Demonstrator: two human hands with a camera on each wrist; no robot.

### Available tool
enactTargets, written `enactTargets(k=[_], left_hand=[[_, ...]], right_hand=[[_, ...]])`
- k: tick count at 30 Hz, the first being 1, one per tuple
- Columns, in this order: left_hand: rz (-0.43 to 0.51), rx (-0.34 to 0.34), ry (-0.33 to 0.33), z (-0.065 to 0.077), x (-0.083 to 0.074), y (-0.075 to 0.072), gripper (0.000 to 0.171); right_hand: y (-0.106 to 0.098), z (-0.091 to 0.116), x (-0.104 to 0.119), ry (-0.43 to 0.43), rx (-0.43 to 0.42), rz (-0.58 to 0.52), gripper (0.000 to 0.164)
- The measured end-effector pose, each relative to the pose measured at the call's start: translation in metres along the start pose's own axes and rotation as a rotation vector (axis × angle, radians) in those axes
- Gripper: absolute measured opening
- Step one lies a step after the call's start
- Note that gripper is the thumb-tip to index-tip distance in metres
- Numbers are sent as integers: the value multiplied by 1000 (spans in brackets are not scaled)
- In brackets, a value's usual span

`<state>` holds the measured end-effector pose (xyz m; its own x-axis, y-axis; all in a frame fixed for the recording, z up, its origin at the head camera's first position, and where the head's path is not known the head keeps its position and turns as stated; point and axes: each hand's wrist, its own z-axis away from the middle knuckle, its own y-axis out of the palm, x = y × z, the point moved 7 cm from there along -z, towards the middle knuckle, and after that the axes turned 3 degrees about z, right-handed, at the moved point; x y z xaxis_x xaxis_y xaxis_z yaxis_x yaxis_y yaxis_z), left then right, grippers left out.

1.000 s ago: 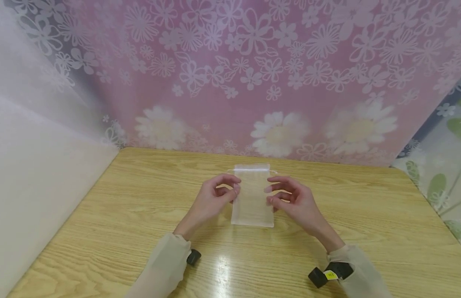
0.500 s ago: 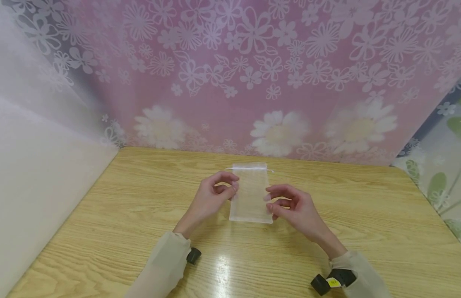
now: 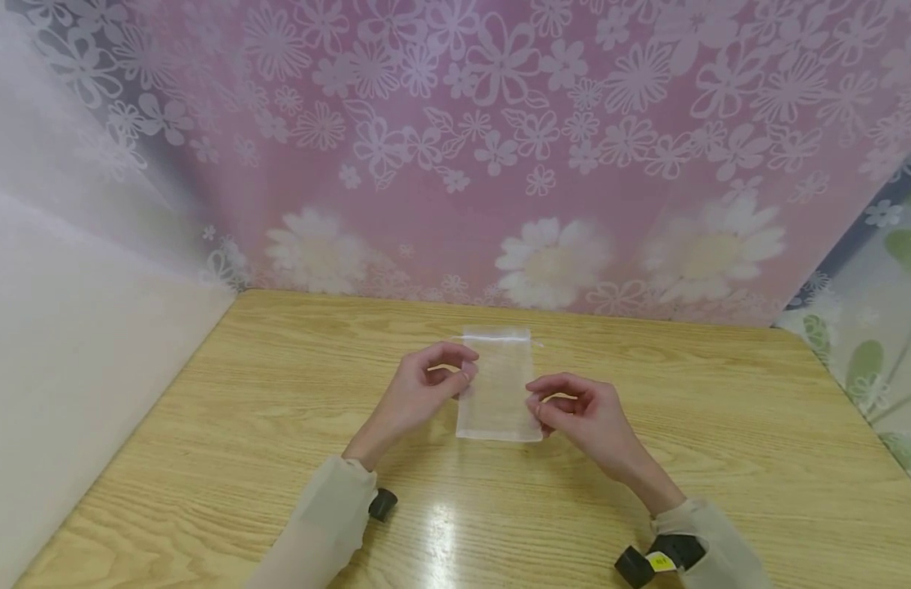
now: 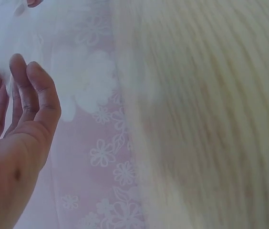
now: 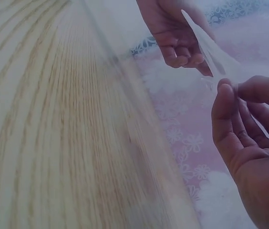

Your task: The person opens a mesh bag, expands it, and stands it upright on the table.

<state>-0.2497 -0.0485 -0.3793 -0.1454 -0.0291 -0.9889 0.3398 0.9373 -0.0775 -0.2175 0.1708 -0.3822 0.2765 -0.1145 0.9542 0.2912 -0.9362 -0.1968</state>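
Observation:
A sheer white drawstring pouch (image 3: 497, 391) is held up between the two hands above the table, its cord end at the far side. My left hand (image 3: 428, 386) pinches its left edge between thumb and fingers. On the right edge, lower down, my right hand (image 3: 582, 415) pinches the fabric with thumb and fingertips. In the right wrist view the pouch (image 5: 215, 55) appears nearly edge-on, stretched between both hands. The left wrist view shows the left hand (image 4: 27, 119) with its fingers bent toward the thumb; the pouch is hard to make out there.
A wood-grain table (image 3: 279, 393) lies beneath the hands. Behind it hangs a pink floral curtain (image 3: 426, 164), with a white curtain (image 3: 80, 327) to the left. Black wrist cameras are strapped at both sleeves; the right one (image 3: 635, 564) bears a yellow label.
My right hand has slid down along the pouch's right edge and its fingertips have closed together on it. My left hand has stayed nearly in place; the pouch has shifted only slightly.

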Motion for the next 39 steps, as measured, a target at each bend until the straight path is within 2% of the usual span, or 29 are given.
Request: enactTargets(k=[4,12,16,20,26,32,39], left_hand=[[-27,29,-6,2,-1,0,22],[-99,81,4,9,-5,-6,21],[-156,108,11,14,-6,-8,22],[-229,118,63,19,-12,-8,24],[-275,127,163,24,-22,-5,22],[-296,112,192,26,-28,-2,22],[-327,77,241,27,-33,1,15]], right_hand=[[-3,-1,0,30,-48,-35,24],[-9,-4,-3,87,-123,-186,16],[-11,-4,-5,106,-135,-188,20],[-11,-4,-6,127,-142,-171,27],[-11,-5,-7,170,-166,-190,18],[-9,-5,-7,201,-184,-210,14],[-7,-6,-11,257,-189,-245,13]])
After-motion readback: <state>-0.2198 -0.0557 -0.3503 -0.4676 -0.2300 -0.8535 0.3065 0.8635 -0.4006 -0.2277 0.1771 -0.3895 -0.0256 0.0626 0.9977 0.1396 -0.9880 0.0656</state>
